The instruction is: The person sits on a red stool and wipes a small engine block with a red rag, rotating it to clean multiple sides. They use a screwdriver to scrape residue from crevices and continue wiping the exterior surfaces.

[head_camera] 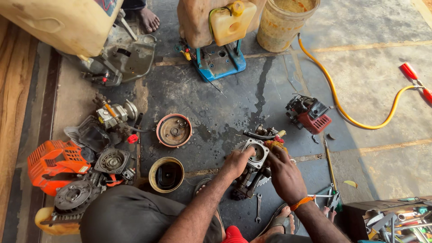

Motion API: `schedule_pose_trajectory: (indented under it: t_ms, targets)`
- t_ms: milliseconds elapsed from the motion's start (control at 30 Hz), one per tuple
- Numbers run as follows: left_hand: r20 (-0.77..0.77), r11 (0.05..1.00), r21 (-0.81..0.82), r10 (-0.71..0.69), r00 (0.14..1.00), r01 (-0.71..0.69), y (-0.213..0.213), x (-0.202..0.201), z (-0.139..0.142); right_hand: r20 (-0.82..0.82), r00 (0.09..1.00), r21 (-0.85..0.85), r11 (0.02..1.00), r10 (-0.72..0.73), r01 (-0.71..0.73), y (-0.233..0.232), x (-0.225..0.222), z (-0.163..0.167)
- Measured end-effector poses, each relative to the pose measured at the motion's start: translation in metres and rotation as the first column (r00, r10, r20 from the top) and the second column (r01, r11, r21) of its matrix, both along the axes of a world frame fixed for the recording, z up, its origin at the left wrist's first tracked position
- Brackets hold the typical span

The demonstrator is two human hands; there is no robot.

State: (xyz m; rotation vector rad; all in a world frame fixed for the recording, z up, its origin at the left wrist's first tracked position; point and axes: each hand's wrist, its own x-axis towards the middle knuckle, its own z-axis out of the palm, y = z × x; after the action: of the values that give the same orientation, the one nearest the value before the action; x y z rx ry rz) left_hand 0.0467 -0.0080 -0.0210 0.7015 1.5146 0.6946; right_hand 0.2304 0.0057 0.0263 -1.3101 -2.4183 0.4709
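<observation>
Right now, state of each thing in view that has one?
left hand: gripping the engine cylinder's rim
right hand: on the cylinder's far side, with an orange wrist band
engine cylinder: bore open, facing up
round tin: open, dark inside
red-rimmed flywheel cover: off, lying hollow side up
spanner: lying loose on the floor
yellow hose: lying loose, curved

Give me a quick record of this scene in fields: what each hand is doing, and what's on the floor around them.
Setting: stone floor, wet patch in the middle
Left hand: on the rim of a small engine part
Right hand: on the same part, holding an orange-red rag
By the hands: spanner, screwdriver
Left side: orange engine cover, round metal bowl, round red-rimmed housing
Right side: small red engine, yellow hose
Far edge: yellowish bucket
</observation>
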Motion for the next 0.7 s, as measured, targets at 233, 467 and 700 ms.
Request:
schedule_pose_trajectory:
  t_ms: [233, 467, 700]
  targets:
    - [-0.051, 0.998, -0.027, -0.059, 0.997, 0.058, 0.000, -0.003, -0.004, -0.236, 0.934, -0.201, 0.954, -0.269, 0.224, 0.024, -0.001, -0.021]
    - [-0.057, 0.998, -0.001, -0.056, 0.997, 0.056, -0.002, 0.000, -0.008, -0.129, 0.887, -0.225, 0.884, -0.444, 0.410, 0.018, -0.014, -0.034]
    - [-0.047, 0.999, -0.022, 0.036, 0.998, -0.038, -0.007, 0.014, -0.012, -0.136, 0.942, 0.130, 0.938, -0.306, 0.323, -0.004, -0.022, -0.037]
